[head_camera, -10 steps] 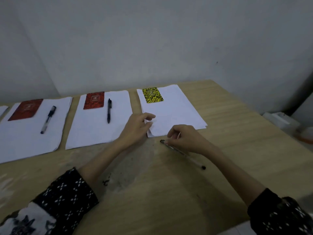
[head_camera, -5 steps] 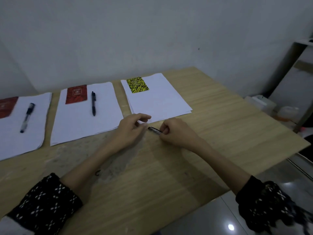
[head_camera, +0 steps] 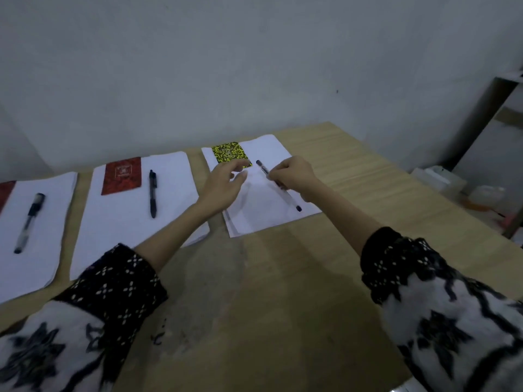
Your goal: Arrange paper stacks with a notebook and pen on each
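Now the clear pen (head_camera: 278, 185) is held slantwise in the right hand (head_camera: 294, 176), whose fingers are pinched together round its upper half. It hangs just over the rightmost paper stack (head_camera: 266, 216), its dark far tip pointing toward the yellow notebook (head_camera: 228, 153) and its near tip toward the stack's right edge. Whether the near tip touches the paper cannot be told. The left hand (head_camera: 223, 183) hovers spread and empty to the left of the pen, fingers apart, just in front of the yellow notebook's near corner.

Left of that stack, the middle paper stack (head_camera: 124, 222) carries a red notebook (head_camera: 122, 175) and a black pen (head_camera: 152, 193) lying beside it. Further left, another stack (head_camera: 36, 250) bears a pen (head_camera: 28, 222), with the edge of a second red notebook (head_camera: 6, 193) at the frame's border. All rest on the wooden table (head_camera: 283, 278).

Judging by this, the step in hand is laying the last pen on the rightmost stack. The next move calls for lowering it flat beside the yellow notebook, roughly parallel to the long edge as on the other stacks, then opening the fingers without letting it roll.
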